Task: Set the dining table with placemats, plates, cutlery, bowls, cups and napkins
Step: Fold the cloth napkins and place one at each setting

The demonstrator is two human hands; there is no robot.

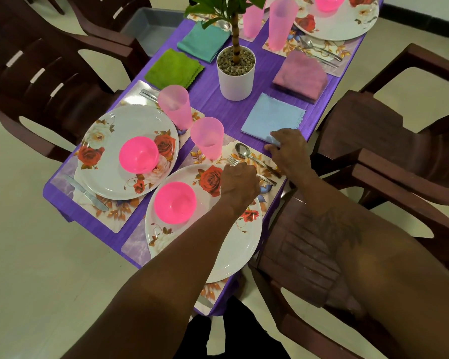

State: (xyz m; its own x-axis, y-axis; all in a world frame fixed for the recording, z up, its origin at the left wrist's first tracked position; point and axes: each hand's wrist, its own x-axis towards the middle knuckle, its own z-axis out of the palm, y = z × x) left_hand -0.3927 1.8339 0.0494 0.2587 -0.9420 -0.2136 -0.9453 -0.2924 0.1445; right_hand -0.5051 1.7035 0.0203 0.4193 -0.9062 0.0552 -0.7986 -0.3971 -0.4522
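Observation:
On the purple table (218, 104), the near floral plate (218, 244) carries a pink bowl (175, 202) and sits on a floral placemat (138, 244). A pink cup (208, 141) stands behind it. My left hand (240, 182) is closed over a fork (232, 161) at the plate's right rim, with the tines poking out past my fingers. A spoon (244, 150) lies just beside the fork. My right hand (288, 149) pinches the near corner of a light blue napkin (272, 117) lying flat on the table.
A second setting on the left has a plate (106, 151), bowl (138, 154), cup (175, 104) and knife (87, 194). Green (174, 68), teal (205, 40) and mauve (300, 73) napkins surround a white plant pot (236, 76). Brown chairs (399, 151) ring the table.

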